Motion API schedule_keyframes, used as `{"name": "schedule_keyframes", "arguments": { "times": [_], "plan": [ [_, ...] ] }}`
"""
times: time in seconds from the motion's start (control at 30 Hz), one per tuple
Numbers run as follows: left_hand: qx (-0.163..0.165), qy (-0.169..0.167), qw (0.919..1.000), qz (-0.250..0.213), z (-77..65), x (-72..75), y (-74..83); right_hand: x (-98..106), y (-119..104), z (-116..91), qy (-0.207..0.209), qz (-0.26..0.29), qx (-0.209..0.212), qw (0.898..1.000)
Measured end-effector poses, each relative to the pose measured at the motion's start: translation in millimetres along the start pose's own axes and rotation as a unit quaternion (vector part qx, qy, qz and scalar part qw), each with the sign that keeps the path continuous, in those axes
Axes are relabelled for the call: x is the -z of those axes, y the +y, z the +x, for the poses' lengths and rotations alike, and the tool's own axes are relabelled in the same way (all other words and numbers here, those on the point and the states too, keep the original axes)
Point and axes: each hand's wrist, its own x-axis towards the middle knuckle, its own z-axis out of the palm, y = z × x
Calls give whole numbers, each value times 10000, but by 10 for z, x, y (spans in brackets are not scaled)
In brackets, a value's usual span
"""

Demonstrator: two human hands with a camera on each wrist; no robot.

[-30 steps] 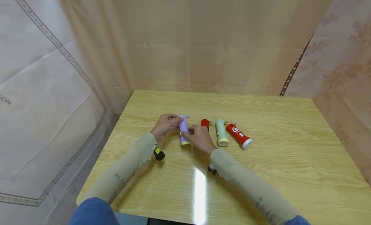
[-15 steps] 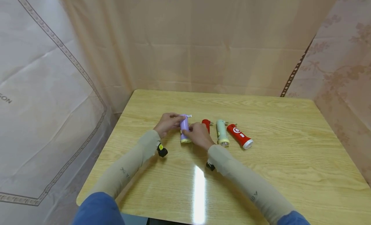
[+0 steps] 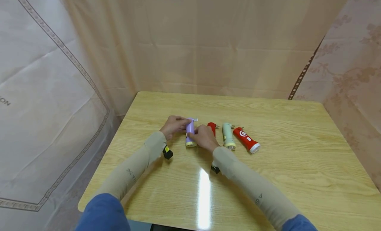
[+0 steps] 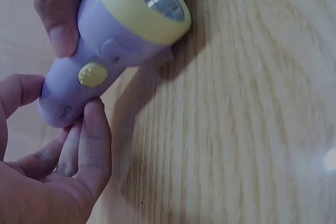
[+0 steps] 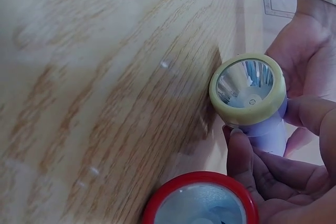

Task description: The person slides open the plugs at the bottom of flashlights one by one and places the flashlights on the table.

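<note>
A purple flashlight (image 3: 190, 127) with a pale yellow head rim points its lens toward me, its metal plug prongs (image 3: 195, 119) sticking out to the right at the far end. My left hand (image 3: 174, 125) pinches its tail end between thumb and fingers. Nearer the head, my right hand (image 3: 206, 137) grips the body from the other side. A yellow switch (image 4: 93, 74) shows on the side in the left wrist view. Just behind my right hand lies a red flashlight (image 3: 212, 125), partly hidden; its red-rimmed lens (image 5: 199, 205) appears in the right wrist view.
Right of my hands lie a mint-green flashlight (image 3: 227, 133) with a yellow rim and a red flashlight (image 3: 245, 138) with a white head and emblem, lying aslant. All rest on a wood-grain table (image 3: 282, 164). Beige curtains (image 3: 208, 42) hang behind it.
Both hands have shifted slightly to the right with the purple flashlight, which now stands a little farther right in view. Its prongs show more broadly. The other flashlights have stayed in place.
</note>
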Motion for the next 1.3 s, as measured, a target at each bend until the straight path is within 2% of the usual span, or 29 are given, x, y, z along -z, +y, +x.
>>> {"name": "schedule_keyframes", "arguments": {
  "times": [0.43, 0.73, 1.3],
  "plan": [
    [86, -116, 9997, 205, 78, -8, -2, 1, -1, 42, -81, -22, -254, 9996],
    [204, -15, 9992, 333, 76, -12, 14, -23, -5, 64, 8, -170, -177, 9997],
    [165, 21, 9980, 614, 138, -46, 15, -23, -15, 80, 132, -274, -78, 9995]
  ]
}}
